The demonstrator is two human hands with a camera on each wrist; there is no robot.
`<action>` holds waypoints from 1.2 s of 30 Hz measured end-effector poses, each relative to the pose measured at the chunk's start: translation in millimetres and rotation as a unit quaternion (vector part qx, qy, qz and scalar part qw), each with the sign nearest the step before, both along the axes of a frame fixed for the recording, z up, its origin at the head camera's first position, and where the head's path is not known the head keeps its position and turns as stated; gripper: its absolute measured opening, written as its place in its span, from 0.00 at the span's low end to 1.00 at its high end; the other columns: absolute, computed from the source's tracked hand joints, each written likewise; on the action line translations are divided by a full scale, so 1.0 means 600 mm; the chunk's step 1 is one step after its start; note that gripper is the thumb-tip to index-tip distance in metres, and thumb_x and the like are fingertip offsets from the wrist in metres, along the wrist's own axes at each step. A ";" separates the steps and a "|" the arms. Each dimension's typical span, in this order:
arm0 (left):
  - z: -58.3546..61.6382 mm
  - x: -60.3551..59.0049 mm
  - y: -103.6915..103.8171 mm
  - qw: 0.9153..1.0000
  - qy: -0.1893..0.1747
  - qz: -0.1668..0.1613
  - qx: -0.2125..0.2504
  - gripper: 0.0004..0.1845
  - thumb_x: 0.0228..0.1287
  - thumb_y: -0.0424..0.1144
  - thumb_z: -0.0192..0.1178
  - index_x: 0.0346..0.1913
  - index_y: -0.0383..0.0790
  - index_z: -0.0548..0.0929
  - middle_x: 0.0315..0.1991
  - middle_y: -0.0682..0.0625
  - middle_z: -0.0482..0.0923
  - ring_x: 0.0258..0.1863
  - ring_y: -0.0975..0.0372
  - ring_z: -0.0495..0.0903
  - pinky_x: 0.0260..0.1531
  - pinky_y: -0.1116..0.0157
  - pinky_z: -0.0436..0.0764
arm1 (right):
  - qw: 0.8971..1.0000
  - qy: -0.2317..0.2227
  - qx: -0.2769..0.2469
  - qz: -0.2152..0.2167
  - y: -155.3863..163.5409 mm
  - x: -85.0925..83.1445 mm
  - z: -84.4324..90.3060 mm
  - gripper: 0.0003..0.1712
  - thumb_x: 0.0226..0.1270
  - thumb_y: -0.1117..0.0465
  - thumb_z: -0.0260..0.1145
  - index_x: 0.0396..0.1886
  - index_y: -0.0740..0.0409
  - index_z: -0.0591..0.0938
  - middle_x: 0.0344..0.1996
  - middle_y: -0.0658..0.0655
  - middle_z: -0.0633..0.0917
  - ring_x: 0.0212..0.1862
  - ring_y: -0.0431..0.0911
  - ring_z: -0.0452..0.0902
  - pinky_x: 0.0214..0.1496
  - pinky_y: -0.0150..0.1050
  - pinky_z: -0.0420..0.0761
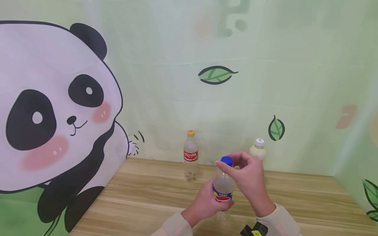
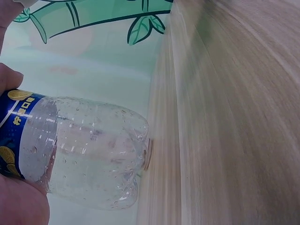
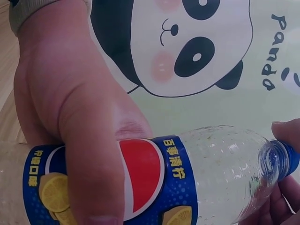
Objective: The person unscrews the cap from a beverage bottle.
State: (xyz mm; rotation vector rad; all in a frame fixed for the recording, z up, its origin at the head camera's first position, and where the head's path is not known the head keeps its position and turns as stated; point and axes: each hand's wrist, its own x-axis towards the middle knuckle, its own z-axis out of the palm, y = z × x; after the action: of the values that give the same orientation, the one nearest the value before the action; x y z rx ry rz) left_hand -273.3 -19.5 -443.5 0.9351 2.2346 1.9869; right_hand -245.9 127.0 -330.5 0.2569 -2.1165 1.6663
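A clear plastic Pepsi bottle [image 1: 223, 182] with a blue lemon label stands upright in front of me, its base close to the tabletop. My left hand [image 1: 203, 204] grips it around the label [image 3: 154, 173], thumb across the front. Up at the neck, my right hand [image 1: 249, 172] pinches the blue cap [image 1: 226, 160] between thumb and fingers. The cap sits on the bottle's mouth in the head and right wrist views. Droplets cling inside the bottle's transparent lower part [image 2: 93, 150].
Behind and left stands a clear cola bottle [image 1: 191, 168] with a yellow cap and red label. A white-capped bottle of pale content [image 1: 258, 151] is partly hidden behind my right hand. The wood-grain table [image 1: 141, 190] meets a panda-printed backdrop [image 1: 165, 98].
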 end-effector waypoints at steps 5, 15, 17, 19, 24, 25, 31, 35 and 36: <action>-0.001 0.000 0.001 1.000 -0.005 0.000 0.002 0.28 0.53 0.36 0.77 0.56 0.46 0.77 0.42 0.55 0.82 0.40 0.68 0.82 0.47 0.69 0.83 | 1.000 -0.002 0.009 0.006 0.004 0.000 0.001 0.19 0.50 0.52 0.84 0.40 0.54 0.89 0.35 0.51 0.90 0.38 0.46 0.83 0.41 0.34 0.82; -0.003 -0.003 0.000 1.000 0.008 -0.003 0.007 0.27 0.52 0.36 0.77 0.55 0.45 0.77 0.40 0.55 0.82 0.38 0.69 0.82 0.47 0.68 0.84 | 0.998 0.021 0.010 0.058 0.008 -0.002 -0.001 0.16 0.58 0.58 0.80 0.45 0.57 0.89 0.41 0.54 0.89 0.40 0.45 0.83 0.46 0.34 0.83; -0.004 -0.003 -0.001 1.000 0.012 -0.002 0.008 0.27 0.52 0.36 0.76 0.55 0.45 0.77 0.40 0.55 0.83 0.38 0.69 0.82 0.46 0.67 0.84 | 0.997 0.022 0.012 0.067 0.008 -0.002 -0.002 0.15 0.60 0.58 0.79 0.46 0.57 0.89 0.42 0.55 0.89 0.41 0.45 0.83 0.47 0.34 0.83; -0.004 -0.003 -0.001 1.000 0.014 -0.002 0.008 0.27 0.52 0.36 0.77 0.55 0.46 0.77 0.40 0.55 0.83 0.38 0.69 0.82 0.46 0.67 0.84 | 0.997 0.020 0.016 0.075 0.009 -0.002 -0.003 0.15 0.62 0.58 0.78 0.47 0.57 0.89 0.43 0.55 0.88 0.42 0.44 0.82 0.47 0.34 0.83; -0.002 -0.001 -0.002 1.000 0.012 -0.001 0.009 0.27 0.52 0.36 0.77 0.55 0.46 0.77 0.40 0.55 0.83 0.37 0.69 0.82 0.46 0.68 0.84 | 0.995 0.023 0.025 0.093 0.011 -0.004 -0.004 0.15 0.66 0.58 0.74 0.50 0.57 0.88 0.45 0.56 0.88 0.44 0.45 0.82 0.48 0.33 0.82; -0.002 -0.001 -0.002 1.000 0.010 -0.001 0.008 0.27 0.52 0.36 0.77 0.55 0.45 0.77 0.40 0.55 0.82 0.37 0.69 0.82 0.46 0.68 0.84 | 0.995 0.025 0.026 0.097 0.012 -0.005 -0.005 0.15 0.66 0.58 0.74 0.50 0.57 0.88 0.45 0.56 0.88 0.44 0.45 0.81 0.49 0.33 0.83; -0.001 -0.001 -0.003 1.000 -0.001 0.001 0.002 0.27 0.53 0.36 0.76 0.55 0.45 0.77 0.40 0.54 0.82 0.38 0.68 0.82 0.47 0.68 0.83 | 0.994 0.030 0.030 0.104 0.013 -0.008 -0.006 0.16 0.67 0.60 0.73 0.53 0.58 0.87 0.43 0.52 0.88 0.43 0.44 0.81 0.47 0.34 0.82; -0.001 -0.002 -0.003 1.000 -0.001 0.000 0.003 0.27 0.54 0.36 0.76 0.56 0.45 0.77 0.41 0.53 0.82 0.39 0.68 0.82 0.47 0.68 0.83 | 0.995 0.025 0.032 0.096 0.011 -0.006 -0.003 0.21 0.64 0.60 0.75 0.57 0.58 0.85 0.46 0.54 0.88 0.44 0.44 0.81 0.47 0.32 0.81; -0.001 -0.003 -0.003 1.000 0.000 -0.001 0.003 0.27 0.54 0.36 0.76 0.56 0.45 0.77 0.41 0.54 0.82 0.39 0.68 0.82 0.47 0.68 0.83 | 0.995 0.023 0.032 0.088 0.009 -0.005 -0.002 0.22 0.63 0.59 0.76 0.57 0.58 0.85 0.47 0.55 0.88 0.44 0.45 0.81 0.48 0.32 0.81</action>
State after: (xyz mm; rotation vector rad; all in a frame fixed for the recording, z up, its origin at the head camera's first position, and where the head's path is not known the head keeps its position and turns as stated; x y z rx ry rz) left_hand -274.8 -21.2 -444.0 0.9368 2.2284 1.9945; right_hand -248.8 132.7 -331.5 0.5094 -2.1704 1.6722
